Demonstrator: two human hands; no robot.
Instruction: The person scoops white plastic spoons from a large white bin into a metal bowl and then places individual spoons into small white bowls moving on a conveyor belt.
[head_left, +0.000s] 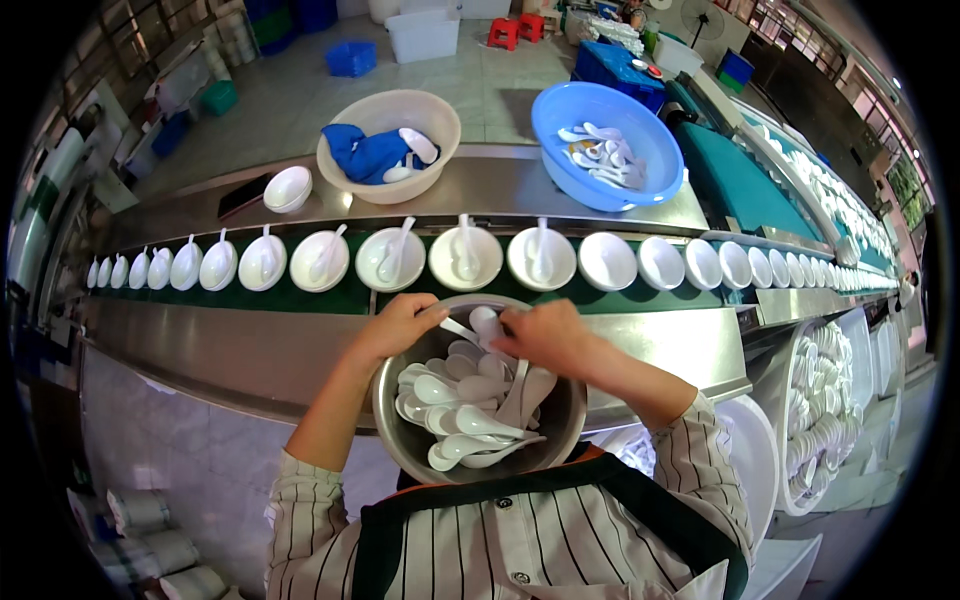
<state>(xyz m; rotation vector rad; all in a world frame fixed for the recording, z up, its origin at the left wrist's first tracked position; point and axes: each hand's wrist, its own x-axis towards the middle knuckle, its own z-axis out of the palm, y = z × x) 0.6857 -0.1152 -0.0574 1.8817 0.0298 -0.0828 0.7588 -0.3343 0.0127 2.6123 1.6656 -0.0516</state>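
Factory floor, pale tiles behind, blue crates and red stools far off. Steel workbench (pixel 250 350) runs left to right; a green conveyor belt (pixel 320 298) along it carries a close row of white bowls (pixel 464 258), those to the left and middle each with a spoon in it, those to the right bare.

Beyond the belt: blue plastic basin (pixel 606 130) with loose white spoons; cream basin (pixel 388 145) holding a blue cloth (pixel 365 155) and a few spoons; one spare white bowl (pixel 287 189) beside a dark flat phone-like object (pixel 243 196).

Near edge, close against the person's apron: round metal bowl (pixel 480 400), brushed steel, heaped with white soup spoons (pixel 462 400). Spoons look glossy, moulded, short-handled with deep oval scoops; whether ceramic or hard plastic cannot be told.

Left hand (pixel 398 325) rests on the far rim of the metal bowl, fingers curled down over the edge, closed on nothing that can be made out. Right hand (pixel 545 335) is over the pile at the far rim, fingers pinched on the handle of one spoon (pixel 483 322) lifted just clear of the heap.

Handling judgement: each spoon light, rigid, smooth, so likely slippery and prone to sliding off its neighbours; may chip if dropped on steel. Best hold is the handle, thumb against forefinger, scoop hanging free. Piled spoons nest and interlock, so one may drag another up
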